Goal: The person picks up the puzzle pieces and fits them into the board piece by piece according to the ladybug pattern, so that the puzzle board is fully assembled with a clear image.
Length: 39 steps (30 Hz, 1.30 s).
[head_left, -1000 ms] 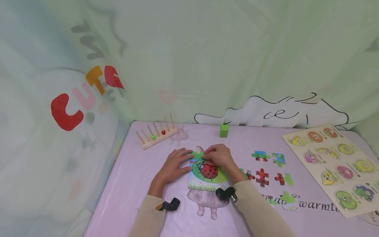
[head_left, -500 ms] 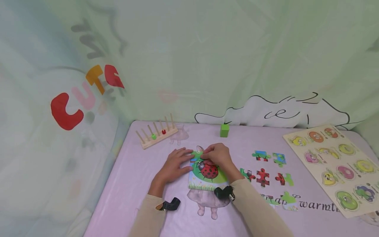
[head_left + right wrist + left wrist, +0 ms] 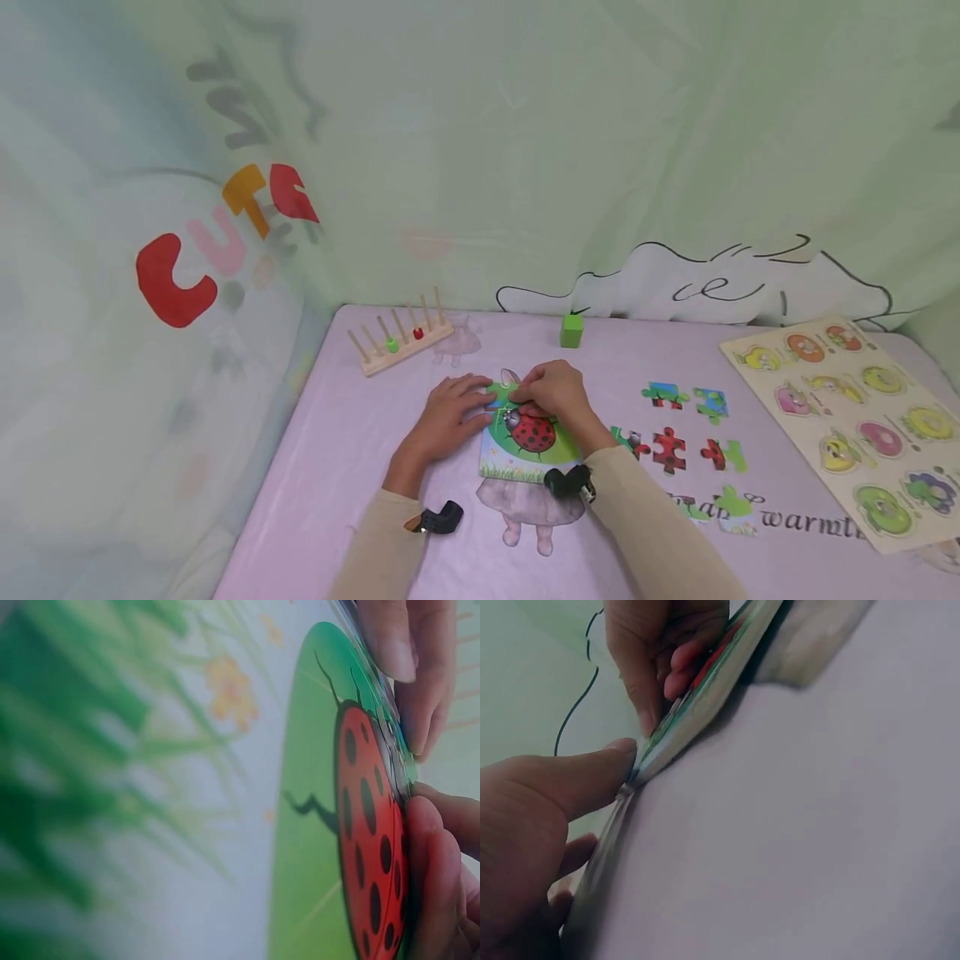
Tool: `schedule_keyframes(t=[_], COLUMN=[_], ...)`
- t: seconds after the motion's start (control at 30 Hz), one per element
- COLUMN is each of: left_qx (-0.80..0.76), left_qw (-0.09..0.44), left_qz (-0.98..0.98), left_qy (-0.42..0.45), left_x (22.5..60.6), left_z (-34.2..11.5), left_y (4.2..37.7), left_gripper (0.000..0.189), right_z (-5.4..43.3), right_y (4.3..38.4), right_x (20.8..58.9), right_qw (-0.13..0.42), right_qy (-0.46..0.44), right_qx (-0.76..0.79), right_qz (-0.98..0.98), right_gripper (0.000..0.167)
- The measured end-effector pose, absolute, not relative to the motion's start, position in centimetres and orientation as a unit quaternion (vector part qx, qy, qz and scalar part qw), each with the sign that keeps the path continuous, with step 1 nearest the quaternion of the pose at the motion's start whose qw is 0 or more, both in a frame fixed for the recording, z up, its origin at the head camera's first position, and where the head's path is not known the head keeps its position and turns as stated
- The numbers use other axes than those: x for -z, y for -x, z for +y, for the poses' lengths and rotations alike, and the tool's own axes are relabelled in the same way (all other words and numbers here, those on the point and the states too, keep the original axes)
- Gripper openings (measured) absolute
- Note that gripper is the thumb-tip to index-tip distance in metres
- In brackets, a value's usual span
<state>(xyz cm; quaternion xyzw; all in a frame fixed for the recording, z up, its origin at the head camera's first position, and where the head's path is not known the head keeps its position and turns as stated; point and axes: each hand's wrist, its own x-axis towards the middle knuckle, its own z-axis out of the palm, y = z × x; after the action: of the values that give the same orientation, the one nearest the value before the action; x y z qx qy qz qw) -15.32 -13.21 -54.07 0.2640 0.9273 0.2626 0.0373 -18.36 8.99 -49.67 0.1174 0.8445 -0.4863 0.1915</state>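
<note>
A square ladybug puzzle board (image 3: 536,465) lies in front of me, with a grass border along its near edge. My left hand (image 3: 450,415) rests at the board's left edge, fingers extended and fingertips at the upper left corner. Reaching in from the right, my right hand (image 3: 560,397) has its fingers curled and thumb close to the index finger. It pinches a small blue-green puzzle piece (image 3: 501,400) at the board's top left part, the piece mostly covered by the fingers. In the right wrist view, fingertips of both hands meet close to the ladybug's head (image 3: 351,712).
Several loose puzzle pieces (image 3: 668,450) lie right of the board. Beyond them is a wooden fruit board (image 3: 817,446). A peg rack (image 3: 405,353) with a green and a red bead stands back left; a green block (image 3: 572,331) stands at the back.
Both hands stay at the board's upper part, with only slight shifts of the fingers. The whole head view has shifted a little to the right.
</note>
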Motion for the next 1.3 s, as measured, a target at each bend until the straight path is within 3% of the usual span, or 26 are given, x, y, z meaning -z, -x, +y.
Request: schedule_keyframes(t=[0.33,0.63,0.93,1.3], left_qx=[-0.241,-0.272,-0.283,-0.278], left_qw=[-0.007,-0.017,-0.017,-0.024], left_qz=[0.942,0.933,0.931,0.931], left_qy=[-0.235,-0.233,-0.231,-0.234], left_x=[54.1,54.4,54.5,54.3], left_z=[-12.3,-12.4,-12.5,-12.4], left_y=[16.4,16.7,16.5,16.5], left_gripper=[0.03,0.028,0.026,0.024], right_z=[9.5,10.2,9.9,10.1], right_y=[18.3,18.0,17.9,18.2], right_x=[49.9,49.8,50.1,49.1], right_qw=[0.188,0.18,0.191,0.142], right_qy=[-0.073,0.035,0.03,0.109], right_qx=[0.473,0.439,0.444,0.317], right_qz=[0.858,0.879,0.875,0.931], right_gripper=[0.019,0.023,0.012,0.017])
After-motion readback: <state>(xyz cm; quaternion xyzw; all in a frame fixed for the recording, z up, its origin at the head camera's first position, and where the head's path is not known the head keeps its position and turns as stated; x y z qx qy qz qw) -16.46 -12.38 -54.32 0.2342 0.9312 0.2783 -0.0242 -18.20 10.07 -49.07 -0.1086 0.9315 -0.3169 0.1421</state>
